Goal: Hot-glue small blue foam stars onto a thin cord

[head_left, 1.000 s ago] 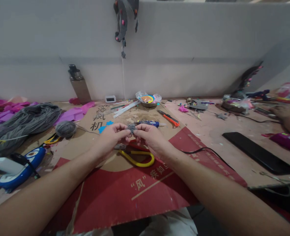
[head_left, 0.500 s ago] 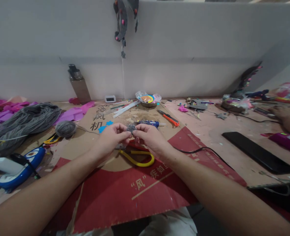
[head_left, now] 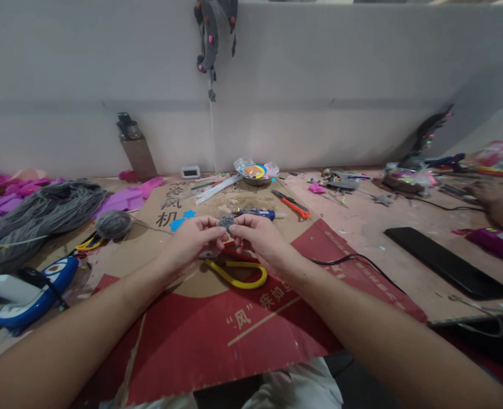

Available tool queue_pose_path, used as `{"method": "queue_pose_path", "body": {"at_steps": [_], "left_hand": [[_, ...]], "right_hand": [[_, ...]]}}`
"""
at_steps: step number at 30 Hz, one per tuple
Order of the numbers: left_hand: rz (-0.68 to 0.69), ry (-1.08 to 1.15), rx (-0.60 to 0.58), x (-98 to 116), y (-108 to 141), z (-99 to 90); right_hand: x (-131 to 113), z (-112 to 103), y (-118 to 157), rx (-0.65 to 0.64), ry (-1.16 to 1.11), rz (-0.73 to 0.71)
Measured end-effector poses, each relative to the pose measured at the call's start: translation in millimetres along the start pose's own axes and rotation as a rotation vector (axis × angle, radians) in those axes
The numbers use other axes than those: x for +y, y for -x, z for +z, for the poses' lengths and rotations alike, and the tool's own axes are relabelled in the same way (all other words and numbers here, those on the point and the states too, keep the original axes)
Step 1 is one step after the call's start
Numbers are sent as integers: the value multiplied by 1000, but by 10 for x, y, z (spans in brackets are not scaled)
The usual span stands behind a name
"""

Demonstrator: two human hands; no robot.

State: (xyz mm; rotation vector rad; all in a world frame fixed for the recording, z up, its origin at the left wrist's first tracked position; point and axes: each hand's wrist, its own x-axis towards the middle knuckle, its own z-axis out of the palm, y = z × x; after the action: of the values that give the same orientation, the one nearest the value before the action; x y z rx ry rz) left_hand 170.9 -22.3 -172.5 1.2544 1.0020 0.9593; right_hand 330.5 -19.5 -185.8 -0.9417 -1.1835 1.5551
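Between my two hands is a small fuzzy grey yarn piece [head_left: 226, 222], pinched from both sides above the cardboard. My left hand [head_left: 198, 238] grips its left edge with thumb and fingertips. On the other edge, my right hand [head_left: 258, 236] pinches it the same way. Yellow-handled scissors [head_left: 245, 281] lie just below the hands, their front part hidden. Right behind my fingers rests a blue glue gun [head_left: 258, 214], partly covered. A ball of grey yarn [head_left: 113, 225] sits to the left, and a strand runs from it toward my left hand.
A red-and-brown cardboard sheet [head_left: 217, 352] covers the table in front of me. An orange utility knife [head_left: 292, 204] lies behind on the right, near a black phone-like slab [head_left: 447, 263]. Grey yarn skein [head_left: 59, 210] is at left. Another person's hand [head_left: 501, 199] is at far right.
My fingers have shifted very slightly around the grey yarn piece, which shows a little rounder now. Both hands keep hold of it, and the view has moved a touch.
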Motion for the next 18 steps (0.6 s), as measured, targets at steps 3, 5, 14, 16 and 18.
{"method": "queue_pose_path", "body": {"at_steps": [3,5,14,16,18], "left_hand": [[17,-52,17,-24,-8,-1],[23,-85,41,-38,-13,1],[40,-131,61,-64,-26,-26],[23,-88,29,-48,-14,-9],[19,-31,14,-29,-5,13]], "right_hand": [[0,21,20,-22,11,-5],[7,33,28,-39,25,-8],[33,9,-10,-31,103,-90],[36,-12,-22,7,99,-118],[36,-31,-32,29,74,-130]]}}
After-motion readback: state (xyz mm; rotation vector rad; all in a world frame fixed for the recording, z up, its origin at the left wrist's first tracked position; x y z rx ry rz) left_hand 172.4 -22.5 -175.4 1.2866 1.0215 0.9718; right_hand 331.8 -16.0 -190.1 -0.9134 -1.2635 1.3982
